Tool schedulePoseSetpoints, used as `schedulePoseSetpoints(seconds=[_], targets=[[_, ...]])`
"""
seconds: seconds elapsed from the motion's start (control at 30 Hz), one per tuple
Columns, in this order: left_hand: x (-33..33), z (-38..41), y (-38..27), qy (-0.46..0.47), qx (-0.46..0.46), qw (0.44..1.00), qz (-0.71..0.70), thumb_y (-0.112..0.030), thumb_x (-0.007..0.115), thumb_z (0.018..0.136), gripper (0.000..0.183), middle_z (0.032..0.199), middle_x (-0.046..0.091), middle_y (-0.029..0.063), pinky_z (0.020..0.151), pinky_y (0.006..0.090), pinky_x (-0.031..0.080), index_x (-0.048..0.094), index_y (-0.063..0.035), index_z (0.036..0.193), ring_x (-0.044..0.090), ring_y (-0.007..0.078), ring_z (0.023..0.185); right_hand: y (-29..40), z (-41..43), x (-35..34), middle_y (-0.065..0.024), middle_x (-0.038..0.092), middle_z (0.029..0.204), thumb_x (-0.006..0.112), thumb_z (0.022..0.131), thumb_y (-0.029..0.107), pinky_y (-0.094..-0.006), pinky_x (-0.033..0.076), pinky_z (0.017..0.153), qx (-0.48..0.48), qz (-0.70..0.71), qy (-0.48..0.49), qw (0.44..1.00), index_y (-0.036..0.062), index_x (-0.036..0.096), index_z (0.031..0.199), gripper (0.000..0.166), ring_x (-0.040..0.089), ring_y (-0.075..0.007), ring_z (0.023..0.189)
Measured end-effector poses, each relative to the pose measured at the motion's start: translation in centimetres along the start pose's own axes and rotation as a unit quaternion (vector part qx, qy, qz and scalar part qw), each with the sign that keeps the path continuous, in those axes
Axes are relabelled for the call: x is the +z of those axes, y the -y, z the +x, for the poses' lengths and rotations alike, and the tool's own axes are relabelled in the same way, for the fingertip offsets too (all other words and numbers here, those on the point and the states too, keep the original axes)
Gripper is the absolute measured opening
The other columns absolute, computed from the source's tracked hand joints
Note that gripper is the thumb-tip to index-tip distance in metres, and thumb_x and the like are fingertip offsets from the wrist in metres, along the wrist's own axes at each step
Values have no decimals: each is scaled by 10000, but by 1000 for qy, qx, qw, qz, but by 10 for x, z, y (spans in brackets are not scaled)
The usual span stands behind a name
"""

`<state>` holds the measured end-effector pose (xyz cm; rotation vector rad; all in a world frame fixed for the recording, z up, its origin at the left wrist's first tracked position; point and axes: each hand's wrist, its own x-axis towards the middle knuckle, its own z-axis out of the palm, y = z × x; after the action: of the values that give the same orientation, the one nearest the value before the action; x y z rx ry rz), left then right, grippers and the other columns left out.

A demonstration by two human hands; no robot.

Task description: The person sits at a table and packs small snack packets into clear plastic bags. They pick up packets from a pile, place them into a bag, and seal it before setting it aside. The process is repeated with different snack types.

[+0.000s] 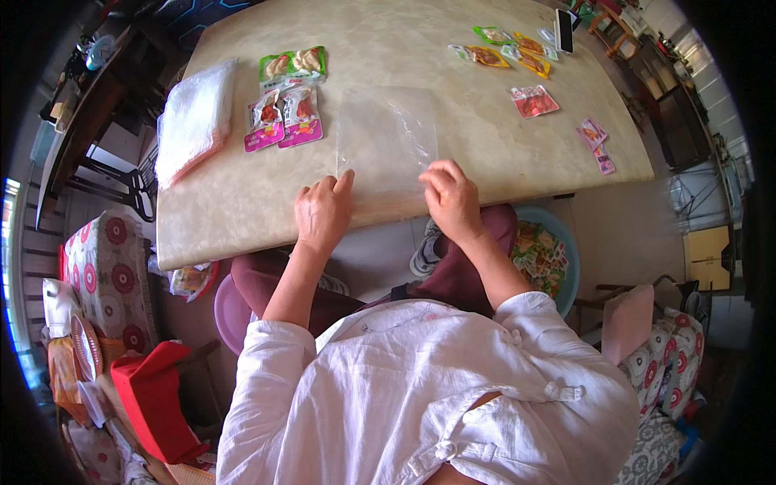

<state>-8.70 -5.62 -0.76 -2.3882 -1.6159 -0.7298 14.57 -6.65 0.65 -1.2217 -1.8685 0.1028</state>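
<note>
A clear plastic bag (pixel 388 136) lies on the pale tabletop in front of me, with its open sheet showing creases on the right. My left hand (pixel 323 209) pinches its near left edge between thumb and forefinger. At the near right edge, my right hand (pixel 453 197) has curled fingers closed on the film. Left of the bag are two pink-and-white snack packets (pixel 284 117), with green-edged snack packets (pixel 293 63) just beyond them. A thick stack of clear plastic bags (pixel 197 121) rests at the table's left edge.
Yellow and green packets (pixel 509 50), a red packet (pixel 533 100) and small pink packets (pixel 596 144) lie right on the table (pixel 376 36). A phone (pixel 564 30) stands behind. Below are a blue basin (pixel 567 248) full of packets and a pink basin (pixel 229 315).
</note>
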Motion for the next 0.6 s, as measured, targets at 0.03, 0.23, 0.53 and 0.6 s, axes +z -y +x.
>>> schedulePoseSetpoints(seconds=[0.03, 0.23, 0.53, 0.6], targets=[[0, 3, 1, 7, -13, 1000, -3, -95, 573, 758, 293, 700, 550, 12, 589, 373, 438, 634, -176, 1033, 587, 229, 609, 0, 7, 0, -70, 589, 878, 634, 738, -30, -372, 508, 635, 3, 1, -3, 1000, 74, 628, 842, 147, 622, -281, 740], [-15, 25, 8, -7, -44, 989, -144, -316, 691, 772, 393, 838, 616, 88, 729, 415, 486, 632, -133, 1115, 623, 290, 763, -18, 26, 9, -58, 616, 857, 637, 743, -4, -375, 506, 618, -7, -17, -11, 1000, 86, 623, 816, 116, 624, -269, 733], [0, 88, 124, 26, -386, 921, 51, -510, 751, 678, 718, 1123, 614, 174, 914, 480, 428, 536, -16, 1153, 536, 343, 1124, -19, 13, 27, -60, 614, 774, 684, 714, 23, -362, 496, 545, 20, 39, 20, 999, 90, 614, 747, 102, 622, -254, 636], [2, 94, 133, 51, -409, 910, 42, -511, 790, 624, 776, 1139, 614, 173, 936, 471, 423, 529, -15, 1161, 535, 339, 1140, -18, 12, 26, -57, 612, 770, 695, 711, 35, -362, 498, 550, 17, 35, 18, 999, 89, 616, 740, 99, 623, -252, 639]])
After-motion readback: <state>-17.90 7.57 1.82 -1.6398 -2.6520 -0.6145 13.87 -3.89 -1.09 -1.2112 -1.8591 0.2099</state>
